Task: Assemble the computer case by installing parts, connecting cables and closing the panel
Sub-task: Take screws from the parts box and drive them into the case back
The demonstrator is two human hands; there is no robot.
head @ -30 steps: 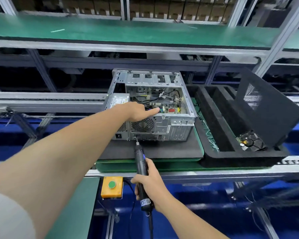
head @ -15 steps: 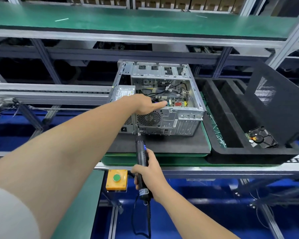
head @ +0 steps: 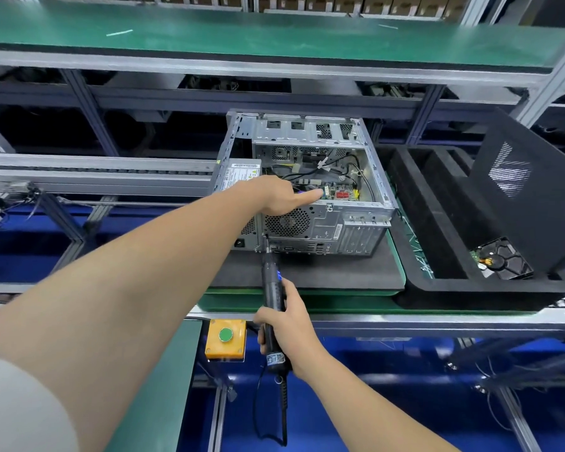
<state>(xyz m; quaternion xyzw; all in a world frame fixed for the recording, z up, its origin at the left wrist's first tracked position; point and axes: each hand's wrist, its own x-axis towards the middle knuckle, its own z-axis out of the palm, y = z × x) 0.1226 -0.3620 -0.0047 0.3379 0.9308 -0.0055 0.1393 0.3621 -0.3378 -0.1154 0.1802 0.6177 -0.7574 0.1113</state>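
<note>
An open silver computer case point(head: 359, 230) lies on a black foam mat point(head: 307, 272), rear panel facing me, with the motherboard and cables showing inside. My left hand point(head: 271, 195) lies over the top rear rim beside the power supply point(head: 238, 177). Its thumb stretches right along the rim and its fingers hook down inside, out of sight. My right hand point(head: 287, 324) grips a black electric screwdriver point(head: 272, 288). The bit touches the rear panel just left of the fan grille. A black side panel point(head: 529, 203) leans upright at the right.
A black foam tray point(head: 437, 282) sits right of the case and holds a hard drive point(head: 503, 259) near its front corner. A yellow box with a green button point(head: 225, 337) hangs at the bench's front edge. Green shelving runs across the back and metal rails at the left.
The view has tilted a little, so the case sits higher in frame. Both hands and the screwdriver keep their places against the case.
</note>
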